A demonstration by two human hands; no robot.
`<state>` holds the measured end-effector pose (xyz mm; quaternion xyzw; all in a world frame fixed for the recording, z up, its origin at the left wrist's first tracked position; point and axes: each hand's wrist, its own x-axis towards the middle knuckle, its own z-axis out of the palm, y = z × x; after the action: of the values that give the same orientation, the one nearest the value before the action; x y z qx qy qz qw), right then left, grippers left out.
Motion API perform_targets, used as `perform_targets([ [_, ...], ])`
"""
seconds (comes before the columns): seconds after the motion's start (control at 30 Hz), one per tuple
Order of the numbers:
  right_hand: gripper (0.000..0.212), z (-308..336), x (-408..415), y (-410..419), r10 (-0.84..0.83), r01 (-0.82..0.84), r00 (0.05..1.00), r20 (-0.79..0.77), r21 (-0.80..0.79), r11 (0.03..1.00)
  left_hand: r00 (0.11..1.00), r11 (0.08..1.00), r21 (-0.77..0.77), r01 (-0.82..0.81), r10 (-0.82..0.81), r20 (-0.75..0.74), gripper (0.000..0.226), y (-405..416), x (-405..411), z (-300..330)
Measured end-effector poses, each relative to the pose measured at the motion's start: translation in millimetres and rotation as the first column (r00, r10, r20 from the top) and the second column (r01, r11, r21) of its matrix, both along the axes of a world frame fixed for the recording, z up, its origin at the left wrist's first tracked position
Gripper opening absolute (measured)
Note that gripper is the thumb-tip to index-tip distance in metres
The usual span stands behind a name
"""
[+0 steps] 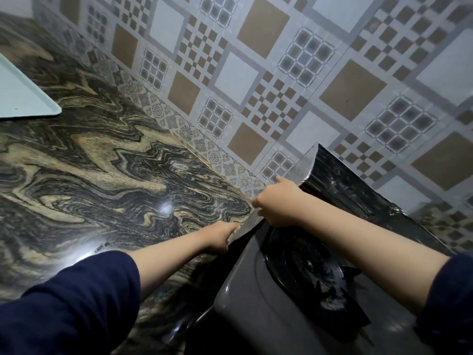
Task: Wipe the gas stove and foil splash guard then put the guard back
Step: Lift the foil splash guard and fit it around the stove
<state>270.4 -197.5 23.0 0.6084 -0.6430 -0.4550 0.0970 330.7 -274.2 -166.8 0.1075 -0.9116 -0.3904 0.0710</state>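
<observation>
- Gripping the foil splash guard (304, 162) at its left edge, the left hand (221, 235) holds low and the right hand (277, 203) higher, fingers curled on it.
- It stands between stove (245, 298) and tiled wall (256, 73), on the table (89, 162).
- Looks light, thin, easily creased; hold the edges gently.

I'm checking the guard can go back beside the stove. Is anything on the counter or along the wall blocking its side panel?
Nothing visible does. Both the left hand and right hand already hold the foil splash guard at the stove's left edge. The only other item, a pale tray, lies far off on the counter.
</observation>
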Motion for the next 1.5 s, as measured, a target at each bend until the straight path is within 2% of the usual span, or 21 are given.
perform_targets([
  [0.1, 0.017, -2, 2, 1, 0.045, -0.045, 0.999, -0.032, -0.022, 0.999, 1.000, 1.000, -0.010, -0.021, 0.021, 0.018, 0.048, 2, 1, 4],
  [0.27, 0.023, -6, 3, 6, 0.192, -0.214, 0.972, -0.137, -0.167, 0.962, 0.999, 0.999, -0.021, -0.048, 0.048, 0.001, 0.060, 2, 7, 14],
  [0.33, 0.023, -9, 2, 7, 0.266, -0.325, 0.934, -0.239, -0.251, 0.912, 0.998, 0.997, -0.029, -0.065, 0.065, -0.003, 0.059, 1, 11, 21],
  [0.5, 0.046, -16, -2, 13, 0.256, -0.324, 0.945, -0.205, -0.474, 0.819, 0.995, 0.996, -0.036, -0.079, 0.077, -0.067, 0.079, 1, 22, 39],
  [0.7, 0.053, -17, -2, 31, 0.287, -0.367, 0.929, -0.232, -0.663, 0.652, 0.975, 0.989, -0.031, -0.147, 0.139, -0.173, 0.083, 11, 35, 68],
  [0.87, 0.056, -16, -2, 52, 0.212, -0.327, 0.945, -0.249, -0.742, 0.586, 0.912, 0.985, 0.056, -0.163, 0.172, -0.373, 0.067, 31, 47, 94],
  [0.93, 0.060, -16, -4, 60, 0.190, -0.301, 0.953, -0.234, -0.762, 0.573, 0.893, 0.985, 0.084, -0.148, 0.170, -0.417, 0.067, 35, 46, 96],
  [1.07, 0.062, -18, -10, 72, 0.169, -0.278, 0.960, -0.221, -0.775, 0.567, 0.907, 0.972, 0.092, -0.215, 0.234, -0.350, 0.062, 38, 35, 94],
  [1.2, 0.067, -16, -16, 73, 0.161, -0.270, 0.963, -0.217, -0.760, 0.591, 0.892, 0.948, 0.147, -0.281, 0.315, -0.323, 0.045, 40, 23, 90],
  [1.3, 0.054, -12, -20, 76, 0.159, -0.265, 0.964, -0.212, -0.748, 0.609, 0.893, 0.943, 0.171, -0.285, 0.326, -0.310, 0.031, 45, 17, 90],
  [1.43, 0.034, -11, -26, 79, 0.193, -0.292, 0.956, -0.220, -0.760, 0.581, 0.897, 0.936, 0.181, -0.301, 0.343, -0.280, 0.020, 43, 9, 86],
  [1.5, 0.027, -10, -28, 79, 0.195, -0.255, 0.966, -0.172, -0.778, 0.575, 0.898, 0.934, 0.174, -0.312, 0.350, -0.265, 0.012, 43, 5, 86],
])
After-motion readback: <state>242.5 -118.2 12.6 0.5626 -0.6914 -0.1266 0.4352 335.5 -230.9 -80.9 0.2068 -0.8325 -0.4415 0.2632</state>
